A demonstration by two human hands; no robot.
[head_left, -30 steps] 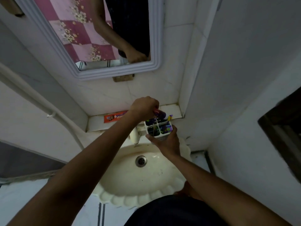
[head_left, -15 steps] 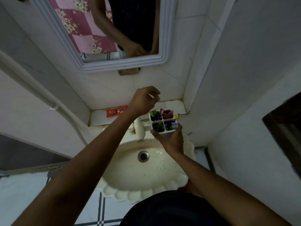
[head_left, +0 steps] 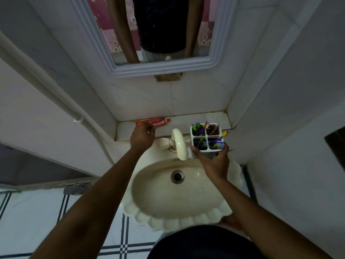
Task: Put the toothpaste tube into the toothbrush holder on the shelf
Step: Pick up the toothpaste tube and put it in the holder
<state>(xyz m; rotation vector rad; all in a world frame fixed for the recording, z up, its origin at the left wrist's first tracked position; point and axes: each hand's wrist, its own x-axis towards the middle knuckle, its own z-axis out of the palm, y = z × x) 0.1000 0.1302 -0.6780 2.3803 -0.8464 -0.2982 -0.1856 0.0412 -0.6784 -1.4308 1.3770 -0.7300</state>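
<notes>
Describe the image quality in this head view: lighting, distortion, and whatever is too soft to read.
Head view: dim, bluish light; wide-angle lens bows the walls and the mirror frame; the toothpaste tube print is too soft to read and partly covered by the left hand; the toothbrush holder contents are murky in the right hand; the sink shows no strong glare.

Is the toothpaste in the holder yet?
No. The toothpaste lies flat on the shelf, left of the holder.
</notes>
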